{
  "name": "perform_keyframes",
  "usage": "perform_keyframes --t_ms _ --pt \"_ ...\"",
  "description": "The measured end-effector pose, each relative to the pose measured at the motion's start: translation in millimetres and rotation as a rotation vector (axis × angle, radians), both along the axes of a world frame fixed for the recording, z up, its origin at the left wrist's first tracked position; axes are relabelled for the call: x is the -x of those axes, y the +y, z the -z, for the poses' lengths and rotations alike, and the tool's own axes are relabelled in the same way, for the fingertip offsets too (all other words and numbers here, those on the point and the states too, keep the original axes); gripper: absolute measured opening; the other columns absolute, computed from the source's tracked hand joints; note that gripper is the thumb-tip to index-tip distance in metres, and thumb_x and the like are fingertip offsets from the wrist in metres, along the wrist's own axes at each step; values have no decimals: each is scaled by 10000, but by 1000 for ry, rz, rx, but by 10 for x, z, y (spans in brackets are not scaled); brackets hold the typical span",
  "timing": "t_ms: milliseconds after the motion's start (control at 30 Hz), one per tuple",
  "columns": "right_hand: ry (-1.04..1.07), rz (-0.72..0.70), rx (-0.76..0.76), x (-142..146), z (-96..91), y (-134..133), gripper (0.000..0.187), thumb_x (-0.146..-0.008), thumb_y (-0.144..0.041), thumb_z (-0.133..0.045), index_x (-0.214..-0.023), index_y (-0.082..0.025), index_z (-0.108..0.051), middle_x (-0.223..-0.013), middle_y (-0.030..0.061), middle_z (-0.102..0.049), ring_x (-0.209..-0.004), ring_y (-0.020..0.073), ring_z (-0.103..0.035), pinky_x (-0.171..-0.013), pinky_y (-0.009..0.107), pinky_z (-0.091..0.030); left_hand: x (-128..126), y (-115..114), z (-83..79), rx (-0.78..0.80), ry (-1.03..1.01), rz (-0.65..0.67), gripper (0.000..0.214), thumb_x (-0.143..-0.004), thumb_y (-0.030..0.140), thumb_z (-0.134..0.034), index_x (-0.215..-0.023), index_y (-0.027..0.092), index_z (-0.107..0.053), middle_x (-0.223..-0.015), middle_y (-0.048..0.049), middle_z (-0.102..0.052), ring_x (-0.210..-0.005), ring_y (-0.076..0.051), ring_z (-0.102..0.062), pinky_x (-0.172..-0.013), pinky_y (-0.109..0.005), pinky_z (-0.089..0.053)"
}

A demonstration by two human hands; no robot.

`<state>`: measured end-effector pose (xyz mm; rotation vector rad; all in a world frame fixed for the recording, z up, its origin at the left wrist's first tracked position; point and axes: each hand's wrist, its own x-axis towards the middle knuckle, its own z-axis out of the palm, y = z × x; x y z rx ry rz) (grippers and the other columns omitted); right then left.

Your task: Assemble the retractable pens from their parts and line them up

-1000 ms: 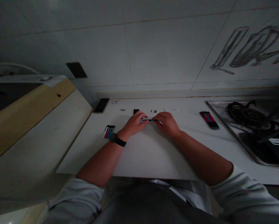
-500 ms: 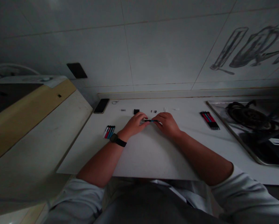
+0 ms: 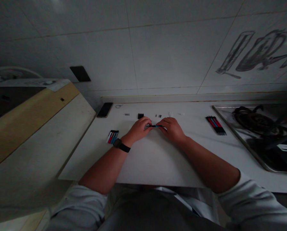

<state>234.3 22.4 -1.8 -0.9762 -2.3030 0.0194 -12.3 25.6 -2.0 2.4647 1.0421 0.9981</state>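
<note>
Between my two hands lies a slim dark pen (image 3: 155, 126) with a blue section, held level just above the white countertop (image 3: 155, 160). My left hand (image 3: 140, 129), below a wrist with a black watch, pinches the pen's left end. Fingers of my right hand (image 3: 171, 128) close around its right end. Just beyond the hands sit small black parts (image 3: 140, 115), a few tiny dark pieces (image 3: 159, 116) and thin white sticks (image 3: 170, 114). Tiny springs (image 3: 127, 114) appear to lie farther left.
Coloured pen barrels (image 3: 112, 136) lie left of my left wrist. A row of pens (image 3: 216, 125) rests at right, beside a gas stove (image 3: 254, 128). A phone (image 3: 104, 110) lies at the back left, near a wooden-edged appliance or cabinet (image 3: 69, 93). A tiled wall stands behind.
Both hands keep their hold on the pen, with only slight finger movement. The whole view has shifted down a little.
</note>
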Motion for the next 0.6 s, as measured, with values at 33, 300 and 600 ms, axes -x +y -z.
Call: perform_keyframes --t_ms 33,300,600 --pt "0 -1 0 -1 0 3 195 -1001 -263 -616 -1090 -231 -786 -1011 91 -764 -948 255 -665 -900 406 -444 1 -4 -9 -2 3 -5 105 -954 248 -684 -1038 200 -642 -1126 -75 -648 -1061 -211 -637 -951 -389 -538" --pt "11 -19 -21 19 -20 -18 187 -999 -265 -627 -1078 -221 -791 -1026 102 -768 -952 260 -673 -896 407 -454 2 15 1 3 44 -3 274 -1080 306 -464 -1003 184 -697 -1089 -83 -669 -1044 -202 -647 -966 -381 -540" --pt "16 -3 9 16 -26 -29 181 -973 -239 -642 -1082 -221 -785 -1015 89 -767 -945 250 -670 -904 404 -444 -5 19 -22 -19 25 4 81 -1006 237 -613 -1008 186 -676 -1117 -84 -668 -1039 -208 -649 -943 -389 -551"
